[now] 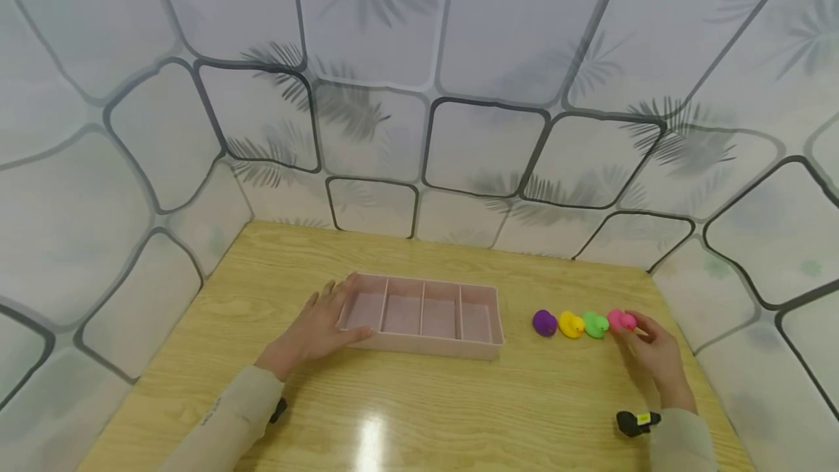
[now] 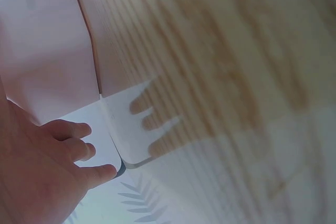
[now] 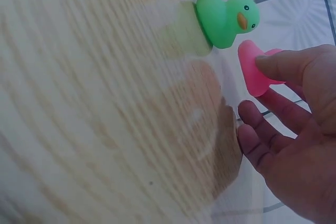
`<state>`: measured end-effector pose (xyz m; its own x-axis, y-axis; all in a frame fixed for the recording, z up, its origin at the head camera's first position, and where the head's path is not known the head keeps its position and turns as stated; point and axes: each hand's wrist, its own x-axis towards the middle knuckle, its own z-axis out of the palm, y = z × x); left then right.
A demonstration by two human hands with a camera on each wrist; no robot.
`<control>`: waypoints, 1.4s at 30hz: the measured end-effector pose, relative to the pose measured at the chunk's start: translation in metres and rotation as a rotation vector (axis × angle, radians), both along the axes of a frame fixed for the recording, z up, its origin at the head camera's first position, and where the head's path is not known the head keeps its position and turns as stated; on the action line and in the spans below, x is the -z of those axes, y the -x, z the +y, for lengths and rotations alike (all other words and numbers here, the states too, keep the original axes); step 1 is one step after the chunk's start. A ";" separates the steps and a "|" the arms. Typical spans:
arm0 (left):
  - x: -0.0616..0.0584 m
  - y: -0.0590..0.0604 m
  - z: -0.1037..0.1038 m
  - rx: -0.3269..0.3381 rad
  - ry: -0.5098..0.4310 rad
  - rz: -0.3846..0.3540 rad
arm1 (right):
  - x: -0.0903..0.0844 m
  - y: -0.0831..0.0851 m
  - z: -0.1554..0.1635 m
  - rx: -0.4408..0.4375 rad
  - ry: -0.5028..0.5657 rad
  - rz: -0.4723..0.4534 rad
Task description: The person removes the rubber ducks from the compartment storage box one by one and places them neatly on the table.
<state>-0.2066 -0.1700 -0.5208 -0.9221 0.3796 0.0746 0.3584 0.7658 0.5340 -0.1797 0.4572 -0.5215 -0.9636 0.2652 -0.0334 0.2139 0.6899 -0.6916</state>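
A pink tray [image 1: 432, 347] with four empty compartments lies on the wooden table [image 1: 419, 414]. My left hand [image 1: 331, 315] rests with straight fingers against the tray's left end; the left wrist view shows the fingers [image 2: 79, 150] beside the pink tray wall [image 2: 42, 45]. To the right of the tray stands a row of small rubber ducks: purple [image 1: 544, 323], yellow [image 1: 572, 325], green [image 1: 596, 324] and pink [image 1: 619, 320]. My right hand [image 1: 645, 344] pinches the pink duck [image 3: 254, 69] between thumb and fingers, at the row's right end. The green duck [image 3: 228, 19] stands just beside it.
Patterned white walls close in the table at the back and on both sides. The table's right edge runs close to the right hand. Bare wood lies in front of the tray and the ducks.
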 end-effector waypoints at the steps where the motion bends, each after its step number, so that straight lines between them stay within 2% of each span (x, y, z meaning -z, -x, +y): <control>1: 0.000 0.000 0.000 -0.001 -0.001 -0.001 | 0.000 0.000 0.000 -0.002 -0.007 0.000; 9: 0.000 0.000 0.000 -0.002 0.000 -0.006 | 0.002 0.000 0.000 -0.029 0.003 -0.035; 42: 0.003 -0.001 0.002 0.004 -0.014 -0.009 | 0.009 0.001 0.003 -0.046 -0.071 -0.032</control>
